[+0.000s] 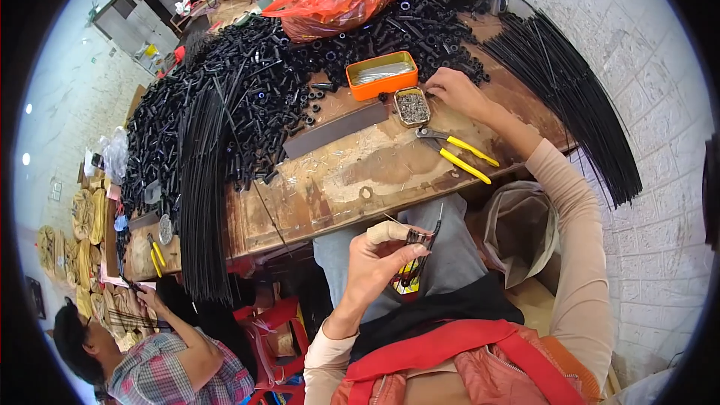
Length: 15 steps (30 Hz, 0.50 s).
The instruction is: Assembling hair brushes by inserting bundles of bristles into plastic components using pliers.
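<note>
Above my lap, my left hand [373, 264] is closed around a small dark part [420, 238] with a thin black rod sticking up from it. Tan tape wraps its index finger. Farther off, my right hand [459, 96] has its fingertips drawn together at the edge of a small tin [412, 107] filled with tiny metal pieces. What those fingertips hold, if anything, is too small to tell. Just beyond the tin is an orange box [382, 76] of thin metal pins. Yellow-handled pliers [457, 156] lie on the wooden bench [337, 191] near the tin.
Black tubular parts [247, 67] are heaped across the bench, with a red plastic bag [330, 0] on top. Bundles of black rods [201, 187] overhang its edge. A dark flat bar [334, 129] lies mid-bench. An open sack [521, 232] stands at right. A co-worker [165, 364] sits at left.
</note>
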Available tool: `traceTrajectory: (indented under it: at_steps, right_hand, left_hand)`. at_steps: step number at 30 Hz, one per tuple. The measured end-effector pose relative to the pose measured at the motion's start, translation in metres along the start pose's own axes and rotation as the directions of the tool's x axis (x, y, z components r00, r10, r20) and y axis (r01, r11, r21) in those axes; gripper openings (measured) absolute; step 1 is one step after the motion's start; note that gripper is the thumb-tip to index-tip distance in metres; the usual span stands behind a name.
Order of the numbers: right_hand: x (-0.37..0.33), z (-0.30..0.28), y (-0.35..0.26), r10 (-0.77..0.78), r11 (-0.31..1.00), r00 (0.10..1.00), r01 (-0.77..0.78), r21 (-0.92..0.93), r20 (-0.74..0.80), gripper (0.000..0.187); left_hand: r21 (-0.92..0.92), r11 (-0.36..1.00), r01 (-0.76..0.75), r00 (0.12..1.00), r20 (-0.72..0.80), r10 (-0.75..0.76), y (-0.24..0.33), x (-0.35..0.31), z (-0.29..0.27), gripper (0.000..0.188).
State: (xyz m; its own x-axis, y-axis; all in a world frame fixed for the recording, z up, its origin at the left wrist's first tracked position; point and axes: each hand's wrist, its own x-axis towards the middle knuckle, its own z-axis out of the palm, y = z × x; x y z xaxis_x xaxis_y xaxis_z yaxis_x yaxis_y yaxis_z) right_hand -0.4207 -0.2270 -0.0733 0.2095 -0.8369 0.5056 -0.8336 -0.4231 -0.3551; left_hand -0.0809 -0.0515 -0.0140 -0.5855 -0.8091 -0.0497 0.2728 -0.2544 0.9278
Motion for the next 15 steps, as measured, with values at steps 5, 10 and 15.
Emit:
traceTrajectory:
  at_steps: [5,10,15]
  right_hand:
    - [-0.008,-0.009,-0.009,-0.069,0.997,0.997,0.068,0.031,0.021,0.016]
    - [-0.03,-0.025,-0.081,0.001,0.976,0.992,0.026,0.218,-0.125,0.019]
    - [-0.042,-0.035,-0.04,0.126,0.992,0.984,-0.127,0.0,-0.126,0.017]
  left_hand:
    - [-0.019,0.995,-0.1,0.995,-0.018,0.1,-0.006,-0.017,0.001,0.017]
    - [0.027,0.994,-0.11,0.994,-0.013,0.111,-0.002,-0.025,-0.001,0.014]
    - [0.011,0.997,-0.071,0.997,0.044,0.07,-0.001,-0.034,0.013,0.014]
